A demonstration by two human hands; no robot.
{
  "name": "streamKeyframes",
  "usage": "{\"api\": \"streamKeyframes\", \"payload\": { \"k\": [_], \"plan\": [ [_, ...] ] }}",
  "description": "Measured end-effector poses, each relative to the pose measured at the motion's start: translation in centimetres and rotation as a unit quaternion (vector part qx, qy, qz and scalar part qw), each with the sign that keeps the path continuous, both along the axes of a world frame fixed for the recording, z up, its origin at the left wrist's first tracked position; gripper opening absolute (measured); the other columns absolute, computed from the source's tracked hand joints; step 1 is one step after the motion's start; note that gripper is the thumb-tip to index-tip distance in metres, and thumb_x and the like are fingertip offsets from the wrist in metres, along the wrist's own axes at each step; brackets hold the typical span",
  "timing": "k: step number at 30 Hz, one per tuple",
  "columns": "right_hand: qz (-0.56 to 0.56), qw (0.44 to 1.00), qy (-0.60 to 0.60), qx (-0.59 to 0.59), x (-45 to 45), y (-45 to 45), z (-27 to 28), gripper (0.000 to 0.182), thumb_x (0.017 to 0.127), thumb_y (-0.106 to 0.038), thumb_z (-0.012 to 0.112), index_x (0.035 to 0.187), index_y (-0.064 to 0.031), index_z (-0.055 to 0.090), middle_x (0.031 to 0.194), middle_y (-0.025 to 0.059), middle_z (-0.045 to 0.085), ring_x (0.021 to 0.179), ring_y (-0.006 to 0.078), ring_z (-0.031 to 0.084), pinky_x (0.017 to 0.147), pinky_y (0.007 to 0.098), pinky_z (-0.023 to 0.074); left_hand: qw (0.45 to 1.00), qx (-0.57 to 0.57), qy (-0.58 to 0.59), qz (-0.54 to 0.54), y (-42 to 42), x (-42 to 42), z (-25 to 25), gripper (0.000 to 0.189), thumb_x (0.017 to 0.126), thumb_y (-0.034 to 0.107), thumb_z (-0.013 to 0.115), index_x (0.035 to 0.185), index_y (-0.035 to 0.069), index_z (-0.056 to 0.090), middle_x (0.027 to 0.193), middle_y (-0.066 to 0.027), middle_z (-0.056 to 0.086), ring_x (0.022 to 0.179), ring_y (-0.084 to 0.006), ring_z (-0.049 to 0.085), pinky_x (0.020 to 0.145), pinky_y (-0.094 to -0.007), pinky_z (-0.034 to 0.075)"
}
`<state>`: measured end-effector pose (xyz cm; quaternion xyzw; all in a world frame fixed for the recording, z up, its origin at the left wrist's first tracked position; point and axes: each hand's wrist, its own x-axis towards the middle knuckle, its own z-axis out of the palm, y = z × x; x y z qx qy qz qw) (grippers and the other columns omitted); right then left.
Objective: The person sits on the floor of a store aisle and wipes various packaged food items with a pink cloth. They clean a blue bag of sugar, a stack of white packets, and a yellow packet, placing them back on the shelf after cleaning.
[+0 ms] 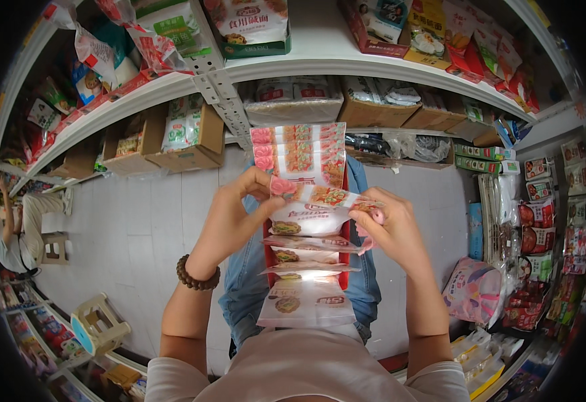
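Note:
My left hand (pixel 237 216) pinches the left top corner of a printed plastic food packet (pixel 325 196) between thumb and fingers. My right hand (pixel 391 223) grips the same packet's top edge at the right. A crumpled pink cloth (pixel 369 238) is tucked under my right fingers. The packet stands in a red box (pixel 344 281) across my jeans-clad thighs. Similar flower-printed packets (pixel 298 151) rise in overlapping rows behind it. Nearer my body, more packets (pixel 313 243) stand apart in the box, and one packet (pixel 308 304) leans towards my shirt. The box's floor is mostly hidden.
White metal shelves (pixel 303 65) with bagged foods curve round the front. Cardboard cartons (pixel 187 145) line the lower shelf. A plastic stool (pixel 99 324) stands at the left, and a person (pixel 27 226) sits farther off. At the right are a pink patterned bin (pixel 474 291) and hanging packets (pixel 536 213).

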<state>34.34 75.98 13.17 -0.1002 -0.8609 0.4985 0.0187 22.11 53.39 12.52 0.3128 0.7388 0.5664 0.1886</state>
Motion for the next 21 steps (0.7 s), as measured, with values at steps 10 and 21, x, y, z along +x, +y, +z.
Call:
{"api": "streamKeyframes", "payload": {
  "k": [10,21],
  "plan": [
    [-0.061,0.992,0.056,-0.096,-1.4,-0.9,-1.0,0.021,0.086,-0.015,0.059,0.092,0.0042,0.060,0.068,0.0084,0.060,0.054,0.0121,0.061,0.043,0.0241,0.0454,0.991,0.012,0.061,0.121,0.3,0.3,-1.3,0.011,0.081,-0.001,0.062,0.081,-0.002,0.051,0.069,-0.0069,0.060,0.068,-0.0107,0.059,0.064,-0.0238,0.046],
    [-0.002,0.998,0.054,-0.008,-1.6,-1.6,-1.4,0.020,0.087,-0.010,0.057,0.101,0.0028,0.061,0.067,0.0070,0.059,0.051,0.0109,0.057,0.041,0.0246,0.0494,0.987,-0.034,0.076,0.137,-1.4,1.5,-2.1,0.013,0.080,-0.002,0.063,0.083,-0.002,0.050,0.075,-0.0105,0.062,0.073,-0.0149,0.063,0.067,-0.0254,0.047]
  ]
}}
